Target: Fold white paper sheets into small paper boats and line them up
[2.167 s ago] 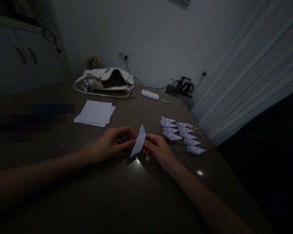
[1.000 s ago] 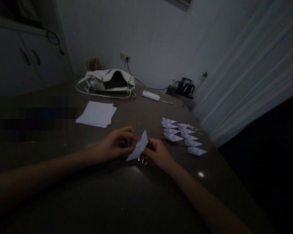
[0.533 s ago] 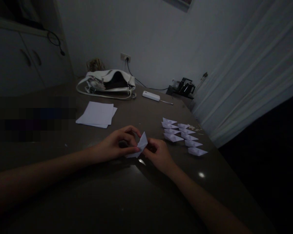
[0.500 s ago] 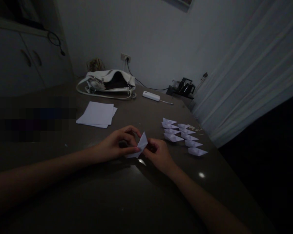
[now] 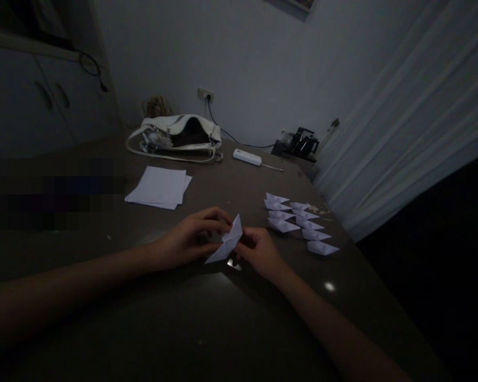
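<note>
A folded white paper boat [image 5: 228,243] is held tilted above the dark table [image 5: 207,323], one pointed end up and the other down to the left. My left hand [image 5: 191,236] grips it from the left, its fingertips partly behind the paper. From the right, my right hand [image 5: 261,249] pinches the boat's near side between thumb and fingers. Several finished-looking paper boats [image 5: 283,225] stand in two rows to the right of my hands. Beyond my left hand lies a small stack of white paper sheets [image 5: 159,185].
At the back of the table sits an open white handbag [image 5: 179,127]. A white power bank [image 5: 247,156] with a short cable lies right of it. A black kettle [image 5: 306,143] stands past the table's far right corner, near a white curtain [image 5: 390,116].
The paper boat has turned a little, so its long side now shows in full. My left thumb has moved off its front face to behind the paper. The rows of boats are unchanged.
</note>
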A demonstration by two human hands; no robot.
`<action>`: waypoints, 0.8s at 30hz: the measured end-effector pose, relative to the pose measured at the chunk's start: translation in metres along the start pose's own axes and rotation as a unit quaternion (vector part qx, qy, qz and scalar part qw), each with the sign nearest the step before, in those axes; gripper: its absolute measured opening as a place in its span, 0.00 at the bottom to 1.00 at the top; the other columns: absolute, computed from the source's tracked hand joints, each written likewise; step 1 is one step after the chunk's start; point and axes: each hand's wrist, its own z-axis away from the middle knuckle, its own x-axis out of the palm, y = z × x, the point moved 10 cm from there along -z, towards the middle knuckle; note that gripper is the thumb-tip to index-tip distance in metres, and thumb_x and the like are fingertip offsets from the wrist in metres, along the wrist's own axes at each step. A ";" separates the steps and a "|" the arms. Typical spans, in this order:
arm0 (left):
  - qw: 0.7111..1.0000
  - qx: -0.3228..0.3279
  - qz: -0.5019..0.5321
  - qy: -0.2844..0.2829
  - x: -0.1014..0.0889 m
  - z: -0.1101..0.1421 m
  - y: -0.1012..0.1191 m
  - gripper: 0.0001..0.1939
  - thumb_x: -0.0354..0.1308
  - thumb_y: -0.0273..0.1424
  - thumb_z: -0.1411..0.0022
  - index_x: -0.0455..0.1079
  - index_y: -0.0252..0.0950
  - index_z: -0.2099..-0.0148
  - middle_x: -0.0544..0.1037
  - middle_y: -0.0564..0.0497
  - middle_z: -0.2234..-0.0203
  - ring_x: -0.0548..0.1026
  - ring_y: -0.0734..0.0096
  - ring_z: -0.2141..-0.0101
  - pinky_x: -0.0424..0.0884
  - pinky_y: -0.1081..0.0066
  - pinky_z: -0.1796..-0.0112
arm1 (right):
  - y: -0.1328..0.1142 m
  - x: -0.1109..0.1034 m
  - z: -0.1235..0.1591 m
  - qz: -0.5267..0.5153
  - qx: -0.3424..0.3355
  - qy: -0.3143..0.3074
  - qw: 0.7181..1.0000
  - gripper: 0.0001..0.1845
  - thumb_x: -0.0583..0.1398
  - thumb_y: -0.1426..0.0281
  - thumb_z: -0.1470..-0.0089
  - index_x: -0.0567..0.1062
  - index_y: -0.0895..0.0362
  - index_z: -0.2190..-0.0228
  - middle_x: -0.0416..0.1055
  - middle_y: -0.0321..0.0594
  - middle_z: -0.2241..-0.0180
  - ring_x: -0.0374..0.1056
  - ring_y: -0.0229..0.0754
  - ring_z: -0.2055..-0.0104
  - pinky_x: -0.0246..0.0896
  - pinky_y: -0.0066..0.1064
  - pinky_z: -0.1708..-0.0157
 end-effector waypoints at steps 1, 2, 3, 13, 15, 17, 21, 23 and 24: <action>1.000 0.004 0.001 0.001 0.000 0.000 0.000 0.10 0.58 0.27 0.40 0.72 0.38 0.56 0.68 0.47 0.55 0.69 0.65 0.54 0.68 0.64 0.53 | 0.000 0.001 0.000 -0.005 -0.001 -0.005 1.000 0.13 0.65 0.63 0.56 0.76 0.61 0.72 0.69 0.36 0.78 0.63 0.32 0.79 0.58 0.22 0.79; 1.000 0.006 0.003 0.001 -0.001 0.000 0.000 0.10 0.58 0.27 0.41 0.73 0.38 0.56 0.68 0.47 0.55 0.69 0.65 0.54 0.68 0.64 0.53 | 0.000 0.002 0.000 -0.010 -0.001 -0.007 1.000 0.13 0.65 0.63 0.57 0.76 0.61 0.72 0.70 0.36 0.78 0.63 0.31 0.79 0.58 0.22 0.79; 1.000 0.008 0.009 0.000 -0.001 0.000 0.000 0.10 0.58 0.27 0.41 0.73 0.38 0.56 0.68 0.47 0.55 0.69 0.65 0.54 0.68 0.64 0.53 | 0.000 0.002 0.000 -0.014 0.001 -0.009 1.000 0.13 0.66 0.62 0.57 0.76 0.61 0.73 0.70 0.36 0.78 0.63 0.31 0.79 0.58 0.22 0.79; 1.000 0.012 0.019 -0.014 0.002 0.002 -0.002 0.05 0.59 0.26 0.43 0.75 0.36 0.63 0.71 0.47 0.58 0.72 0.67 0.61 0.71 0.68 0.61 | -0.005 0.012 0.003 0.003 -0.008 -0.059 0.998 0.10 0.65 0.67 0.57 0.77 0.60 0.71 0.73 0.38 0.74 0.67 0.36 0.73 0.61 0.26 0.72; 1.000 0.010 0.008 -0.023 0.004 0.002 -0.001 0.05 0.59 0.26 0.42 0.75 0.36 0.64 0.71 0.47 0.59 0.72 0.69 0.63 0.71 0.70 0.63 | -0.006 0.013 0.004 0.017 -0.013 -0.069 0.997 0.08 0.64 0.68 0.56 0.77 0.60 0.71 0.74 0.38 0.73 0.68 0.37 0.72 0.61 0.27 0.71; 1.000 0.007 0.005 -0.027 0.005 0.002 -0.001 0.04 0.58 0.26 0.42 0.75 0.36 0.66 0.71 0.47 0.59 0.72 0.70 0.64 0.71 0.72 0.64 | -0.007 0.014 0.005 0.026 -0.017 -0.072 0.997 0.07 0.63 0.70 0.55 0.77 0.60 0.71 0.74 0.38 0.73 0.68 0.37 0.72 0.61 0.27 0.71; 1.000 0.011 0.004 -0.014 0.002 0.002 -0.001 0.04 0.59 0.25 0.43 0.75 0.35 0.67 0.71 0.47 0.60 0.72 0.71 0.65 0.70 0.73 0.66 | -0.006 0.013 0.005 0.031 -0.015 -0.066 0.997 0.07 0.62 0.71 0.54 0.77 0.60 0.70 0.74 0.38 0.72 0.68 0.38 0.71 0.61 0.28 0.70; 1.000 0.012 0.006 -0.010 0.001 0.002 -0.002 0.04 0.60 0.24 0.44 0.75 0.35 0.67 0.71 0.48 0.61 0.72 0.70 0.64 0.70 0.73 0.66 | -0.005 0.012 0.005 0.034 -0.014 -0.062 0.997 0.07 0.62 0.71 0.54 0.77 0.60 0.70 0.74 0.38 0.73 0.68 0.37 0.71 0.61 0.27 0.70; 1.000 0.010 0.009 -0.009 0.001 0.002 -0.003 0.03 0.60 0.24 0.44 0.75 0.35 0.67 0.71 0.48 0.61 0.73 0.70 0.64 0.70 0.73 0.66 | -0.004 0.012 0.005 0.035 -0.015 -0.061 0.997 0.07 0.62 0.71 0.54 0.77 0.60 0.70 0.74 0.38 0.73 0.68 0.37 0.72 0.61 0.27 0.71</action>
